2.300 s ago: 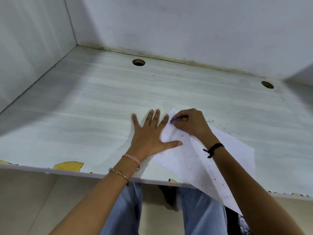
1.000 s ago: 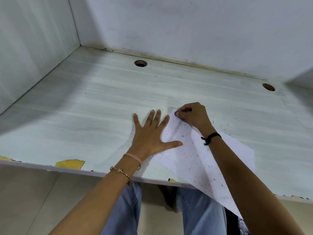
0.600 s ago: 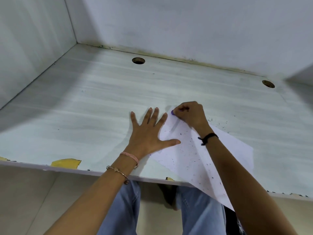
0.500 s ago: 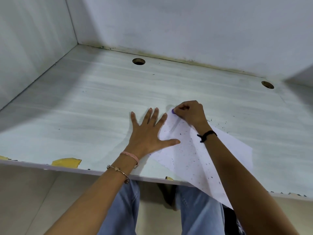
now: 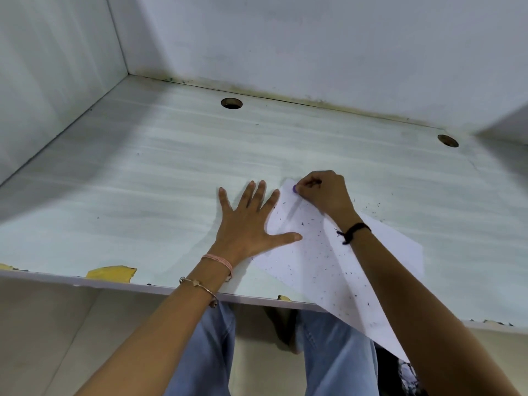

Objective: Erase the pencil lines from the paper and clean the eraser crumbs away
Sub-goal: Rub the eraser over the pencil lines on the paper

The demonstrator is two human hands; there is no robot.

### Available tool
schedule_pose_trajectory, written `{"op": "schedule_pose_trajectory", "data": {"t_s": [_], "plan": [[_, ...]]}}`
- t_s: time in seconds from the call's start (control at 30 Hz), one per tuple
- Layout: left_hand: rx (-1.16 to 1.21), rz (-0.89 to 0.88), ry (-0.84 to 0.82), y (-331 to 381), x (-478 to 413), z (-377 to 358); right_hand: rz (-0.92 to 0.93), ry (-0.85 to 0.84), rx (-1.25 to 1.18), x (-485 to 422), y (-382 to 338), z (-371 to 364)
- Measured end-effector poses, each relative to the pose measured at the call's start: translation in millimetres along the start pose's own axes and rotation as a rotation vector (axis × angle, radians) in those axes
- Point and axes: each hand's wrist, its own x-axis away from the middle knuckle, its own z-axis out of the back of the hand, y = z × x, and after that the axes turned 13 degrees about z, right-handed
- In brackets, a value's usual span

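Note:
A white sheet of paper [image 5: 320, 261] lies skewed on the pale desk [image 5: 143, 181], its near corner hanging over the front edge. Dark eraser crumbs [image 5: 317, 232] are scattered over the sheet, and some lie on the desk to its right. My right hand [image 5: 325, 192] is shut on a small purple eraser [image 5: 294, 189], pressing it at the paper's far corner. My left hand [image 5: 248, 221] lies flat with fingers spread on the paper's left edge, the thumb on the sheet.
Two round cable holes [image 5: 231, 103] [image 5: 447, 140] sit near the back wall. A wall stands at the left side. Yellow chipped patches [image 5: 111, 272] mark the desk's front edge. My legs in blue jeans [image 5: 337, 355] are below the desk.
My right hand slid the eraser from a spot nearer the middle of the sheet up to its far corner. My left hand stayed flat on the paper's left edge.

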Motion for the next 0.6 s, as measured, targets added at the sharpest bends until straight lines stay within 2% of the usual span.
{"op": "schedule_pose_trajectory", "data": {"t_s": [0.13,0.2,0.27,0.33,0.4,0.47,0.6], "plan": [[-0.025,-0.002,-0.006,-0.2,-1.6,-0.8,0.123,-0.254,-0.093,52.5,-20.5,-15.4],[-0.020,-0.002,-0.003,0.0,-1.3,-1.0,0.171,-0.231,-0.081,46.7,-18.5,-16.1],[-0.005,0.000,-0.004,0.3,-0.7,-1.3,0.173,-0.104,-0.037,21.6,-7.4,-12.4],[-0.010,0.006,-0.006,0.3,-0.3,-1.0,0.089,-0.019,-0.046,-5.1,1.8,-5.5],[-0.014,0.007,-0.005,0.1,-0.1,0.0,0.020,-0.002,-0.062,-17.2,7.8,-3.2],[-0.005,0.003,0.005,0.1,-0.9,-1.3,0.026,-0.027,-0.065,-6.7,2.2,-3.0],[-0.010,0.007,0.014,0.4,-2.3,-2.5,0.146,-0.231,-0.146,43.6,-19.8,-17.1]]}}
